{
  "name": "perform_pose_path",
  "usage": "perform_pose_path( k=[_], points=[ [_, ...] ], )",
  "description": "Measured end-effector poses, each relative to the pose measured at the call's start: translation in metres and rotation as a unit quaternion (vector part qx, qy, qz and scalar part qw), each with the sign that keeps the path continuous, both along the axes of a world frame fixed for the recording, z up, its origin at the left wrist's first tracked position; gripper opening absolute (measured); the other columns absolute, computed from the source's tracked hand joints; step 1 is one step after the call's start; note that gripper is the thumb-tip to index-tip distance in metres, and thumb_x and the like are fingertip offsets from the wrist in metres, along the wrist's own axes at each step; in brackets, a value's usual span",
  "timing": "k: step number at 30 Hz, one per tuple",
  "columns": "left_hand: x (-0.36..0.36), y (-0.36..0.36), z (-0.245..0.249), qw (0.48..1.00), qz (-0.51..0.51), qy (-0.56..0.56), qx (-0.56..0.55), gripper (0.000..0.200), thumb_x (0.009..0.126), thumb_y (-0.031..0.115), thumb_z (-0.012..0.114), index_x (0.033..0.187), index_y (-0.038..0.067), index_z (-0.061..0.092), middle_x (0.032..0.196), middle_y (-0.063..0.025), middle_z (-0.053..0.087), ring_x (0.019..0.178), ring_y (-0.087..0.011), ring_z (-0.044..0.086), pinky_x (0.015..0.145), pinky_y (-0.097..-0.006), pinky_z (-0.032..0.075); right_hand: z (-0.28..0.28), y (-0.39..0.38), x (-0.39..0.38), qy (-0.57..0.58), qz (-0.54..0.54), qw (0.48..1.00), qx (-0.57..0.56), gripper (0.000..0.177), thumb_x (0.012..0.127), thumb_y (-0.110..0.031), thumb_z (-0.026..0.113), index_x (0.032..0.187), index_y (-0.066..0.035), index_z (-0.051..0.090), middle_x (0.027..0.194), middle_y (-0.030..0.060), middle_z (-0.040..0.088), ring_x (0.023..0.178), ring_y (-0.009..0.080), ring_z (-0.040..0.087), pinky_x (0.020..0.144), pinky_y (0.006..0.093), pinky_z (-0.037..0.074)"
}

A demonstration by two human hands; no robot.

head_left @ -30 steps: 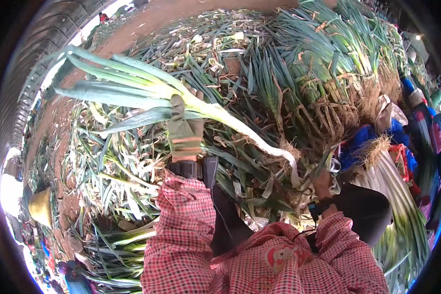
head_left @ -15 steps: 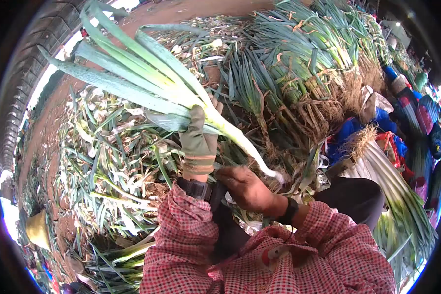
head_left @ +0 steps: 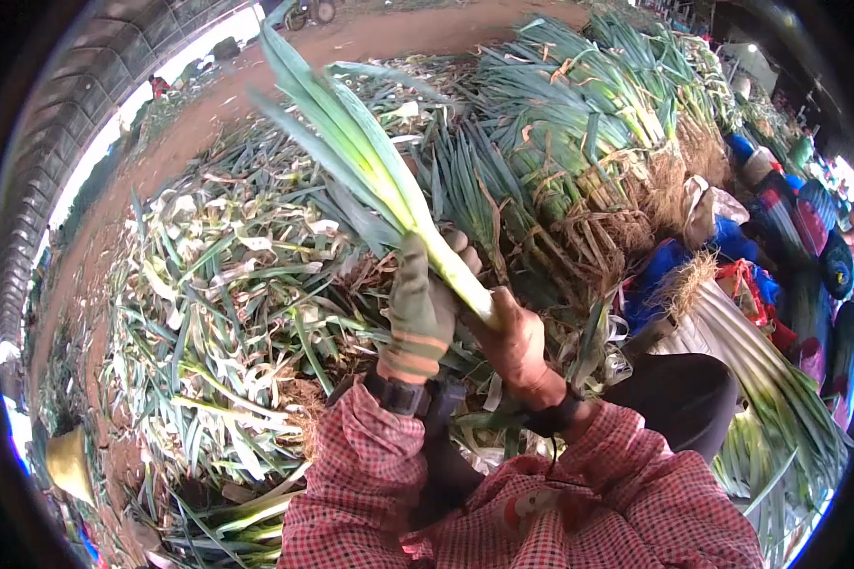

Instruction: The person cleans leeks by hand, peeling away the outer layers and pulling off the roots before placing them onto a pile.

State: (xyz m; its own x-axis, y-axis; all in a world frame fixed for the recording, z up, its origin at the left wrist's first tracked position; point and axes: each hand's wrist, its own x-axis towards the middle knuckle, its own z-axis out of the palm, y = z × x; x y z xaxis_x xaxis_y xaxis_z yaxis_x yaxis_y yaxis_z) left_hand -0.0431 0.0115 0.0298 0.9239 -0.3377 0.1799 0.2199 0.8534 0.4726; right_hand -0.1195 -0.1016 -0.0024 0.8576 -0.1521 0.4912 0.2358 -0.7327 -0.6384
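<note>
A leek (head_left: 396, 180) slants across the middle of the view, its green leaves fanned toward the upper left and its pale shaft toward me. My left hand (head_left: 417, 308), in a green glove with orange stripes at the cuff, is closed around the leek where the leaves meet the shaft. Bare and closed, my right hand (head_left: 514, 349) grips the white lower shaft and hides its end. Beneath both hands, leaf trimmings (head_left: 228, 284) cover the ground.
Untrimmed leeks (head_left: 579, 114) with brown roots are heaped at the upper right. Close to my knee (head_left: 678, 394) lies a bunch of cleaned leeks (head_left: 750, 351). Blue and red bags (head_left: 745, 284) stand behind it. A yellow container (head_left: 69, 465) sits at the lower left.
The leek has swung more upright, and its leaves have shifted to the right. My right hand has moved up from below and closed on the white shaft. My left hand has moved slightly right.
</note>
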Motion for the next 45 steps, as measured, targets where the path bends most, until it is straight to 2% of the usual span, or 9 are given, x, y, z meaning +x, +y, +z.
perform_pose_path(
  k=[12, 19, 22, 26, 28, 34, 38, 41, 45],
  points=[
    [-0.018, -0.015, -0.018, 0.997, 0.048, 0.029, 0.056, 0.043, 0.08, 0.001, 0.048, 0.122, 0.004, 0.043, 0.111, -0.0108, 0.055, 0.099, -0.0233, 0.055, 0.09, -0.04, 0.045, -0.015, 0.005, -0.007, 0.033, -0.052, 0.998, 0.015, 0.03, 0.071, -0.012, 0.067, 0.094, -0.005, 0.048, 0.074, 0.0161, 0.058, 0.065, 0.0367, 0.06, 0.053, 0.0411, 0.047],
    [-0.015, -0.015, -0.007, 0.994, 0.025, 0.052, 0.093, 0.038, 0.092, 0.02, 0.042, 0.126, 0.005, 0.044, 0.122, -0.0145, 0.052, 0.106, -0.0261, 0.052, 0.094, -0.0372, 0.041, 0.003, -0.006, -0.003, 0.069, -0.038, 0.99, 0.121, 0.031, 0.07, -0.014, 0.071, 0.092, -0.003, 0.053, 0.076, 0.0209, 0.061, 0.069, 0.0376, 0.061, 0.057, 0.0381, 0.048],
    [-0.027, -0.025, -0.011, 0.908, 0.16, -0.088, 0.377, 0.041, 0.091, 0.031, 0.053, 0.123, 0.005, 0.047, 0.102, -0.0059, 0.057, 0.095, -0.016, 0.051, 0.086, -0.0302, 0.04, -0.004, -0.004, -0.003, 0.042, -0.042, 0.99, 0.131, 0.028, 0.071, -0.014, 0.07, 0.09, -0.002, 0.054, 0.077, 0.0212, 0.061, 0.07, 0.0381, 0.061, 0.058, 0.0369, 0.049],
    [-0.028, -0.025, -0.013, 0.965, 0.115, -0.001, 0.236, 0.033, 0.088, 0.024, 0.061, 0.115, 0.006, 0.054, 0.097, 0.0004, 0.056, 0.087, -0.0101, 0.051, 0.079, -0.0261, 0.042, 0.008, -0.007, -0.004, 0.111, -0.004, 0.983, 0.148, 0.026, 0.071, -0.012, 0.069, 0.091, -0.001, 0.055, 0.077, 0.0193, 0.061, 0.068, 0.0316, 0.062, 0.061, 0.0336, 0.048],
    [-0.025, -0.022, -0.017, 0.976, 0.088, 0.028, 0.198, 0.032, 0.087, 0.022, 0.063, 0.113, 0.006, 0.054, 0.097, 0.0011, 0.056, 0.085, -0.0106, 0.053, 0.077, -0.0262, 0.044, 0.016, -0.011, -0.003, 0.139, 0.034, 0.962, 0.231, 0.022, 0.074, -0.014, 0.07, 0.089, 0.0, 0.06, 0.07, 0.0034, 0.058, 0.065, 0.0062, 0.047, 0.059, 0.0271, 0.045],
    [-0.029, -0.021, -0.029, 0.981, 0.098, 0.06, 0.158, 0.03, 0.085, 0.014, 0.061, 0.113, 0.006, 0.055, 0.096, -0.0012, 0.06, 0.083, -0.0114, 0.057, 0.07, -0.0261, 0.049, 0.006, -0.014, -0.001, 0.12, 0.092, 0.953, 0.263, 0.03, 0.073, -0.013, 0.069, 0.095, 0.001, 0.056, 0.078, 0.0144, 0.062, 0.071, 0.014, 0.058, 0.068, 0.0303, 0.047],
    [-0.022, -0.011, -0.039, 0.839, 0.261, -0.21, 0.428, 0.029, 0.088, 0.017, 0.053, 0.113, 0.004, 0.055, 0.099, -0.0044, 0.06, 0.085, -0.0142, 0.059, 0.074, -0.0267, 0.048, 0.009, -0.012, -0.006, 0.091, 0.105, 0.968, 0.211, 0.031, 0.074, -0.017, 0.069, 0.096, 0.001, 0.056, 0.078, 0.0162, 0.06, 0.071, 0.0159, 0.059, 0.069, 0.0307, 0.048],
    [0.001, 0.003, -0.034, 0.872, -0.177, -0.154, 0.429, 0.026, 0.08, 0.011, 0.057, 0.105, 0.003, 0.06, 0.102, -0.008, 0.062, 0.088, -0.0196, 0.059, 0.08, -0.0304, 0.047, 0.021, -0.015, -0.019, 0.103, 0.124, 0.965, 0.206, 0.032, 0.075, -0.023, 0.07, 0.089, 0.003, 0.055, 0.069, 0.0162, 0.057, 0.063, 0.0147, 0.055, 0.061, 0.0308, 0.046],
    [0.013, -0.005, -0.055, 0.517, -0.097, -0.53, 0.666, 0.03, 0.084, 0.019, 0.054, 0.112, 0.01, 0.056, 0.109, -0.0069, 0.06, 0.097, -0.0158, 0.056, 0.087, -0.0294, 0.042, 0.008, -0.013, -0.026, 0.087, 0.086, 0.942, 0.314, 0.043, 0.079, -0.036, 0.07, 0.078, 0.004, 0.057, 0.058, 0.005, 0.05, 0.057, 0.0098, 0.044, 0.052, 0.0278, 0.041]
  ],
)
